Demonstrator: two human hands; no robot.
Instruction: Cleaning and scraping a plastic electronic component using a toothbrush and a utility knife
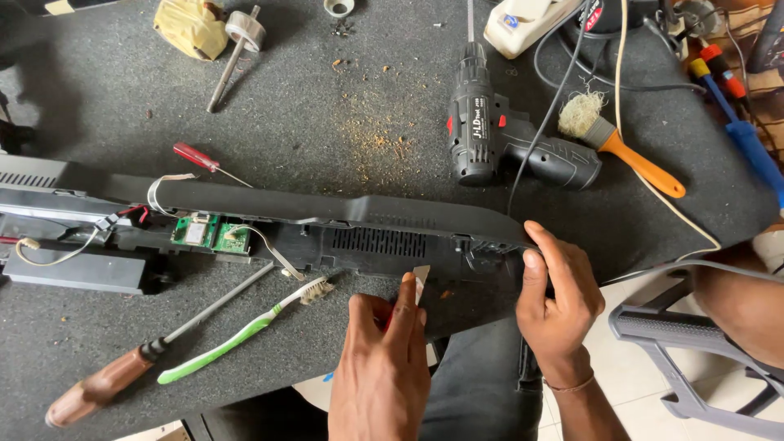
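Head view
Left hand (384,359): lower centre of frame, back up, fingers pinched closed on a small pale blade (420,282) with its tip at the housing's near edge.
Right hand (557,300): lower right, fingers curled closed around the right end of the housing.
Black plastic housing (359,220): long, lying across mid-frame on the grey mat (343,106); green circuit board (211,233) exposed left of centre.
Labels: cordless drill (490,135), upper centre-right, black with a white label strip and red triangles.
Nearby: green toothbrush (245,331) and wooden-handled screwdriver (122,376), lower left.
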